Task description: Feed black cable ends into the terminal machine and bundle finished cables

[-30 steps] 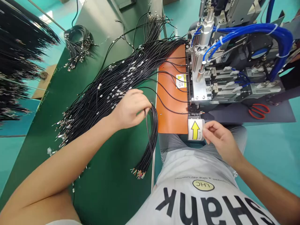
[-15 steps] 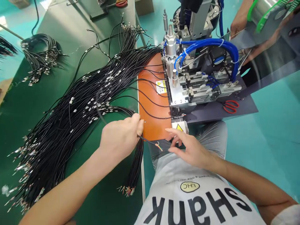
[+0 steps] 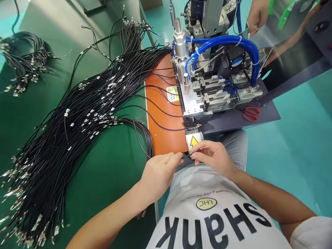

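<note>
Together, our left hand [image 3: 161,173] and right hand [image 3: 216,159] pinch one black cable [image 3: 187,156], each grip closed on it, at the near edge of the orange plate [image 3: 168,140]. To our left, many more cables [image 3: 85,116] lie across the green bench [image 3: 111,176].

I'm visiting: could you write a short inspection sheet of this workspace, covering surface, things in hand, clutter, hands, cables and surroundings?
Surface: green table, with an orange panel beside it.
Things in hand: one black cable.
Clutter: red-handled scissors on a dark base.
Hands: left hand and right hand both hold the black cable.
Cables: cable pile on the green table; several run across the orange panel to the machine.
Surroundings: another person's hand at top right; teal floor.
</note>
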